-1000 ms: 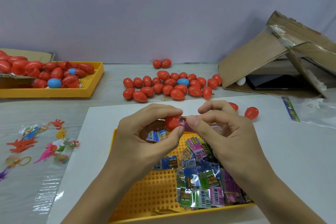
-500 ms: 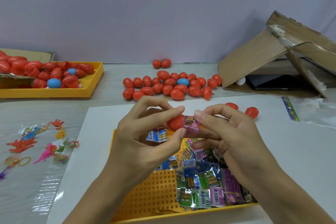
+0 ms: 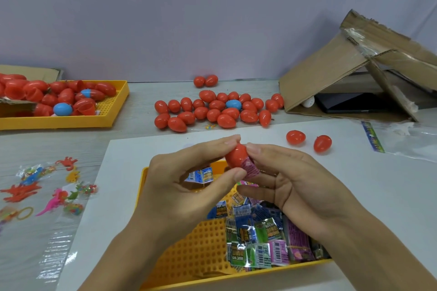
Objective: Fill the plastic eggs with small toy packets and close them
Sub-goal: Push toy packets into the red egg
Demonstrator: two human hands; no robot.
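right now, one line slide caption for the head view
Left hand holds a red egg half while the right hand pushes in a pink toy packet above the yellow tray.

Left hand and right hand pinch, fingertips meeting.

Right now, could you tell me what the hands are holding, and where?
Left hand pinches the red egg half by its rounded shell; right hand pinches the pink packet at its mouth.

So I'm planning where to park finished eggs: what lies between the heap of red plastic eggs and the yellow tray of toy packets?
In the head view: bare white sheet, then both hands, left hand and right hand, holding a red egg half.
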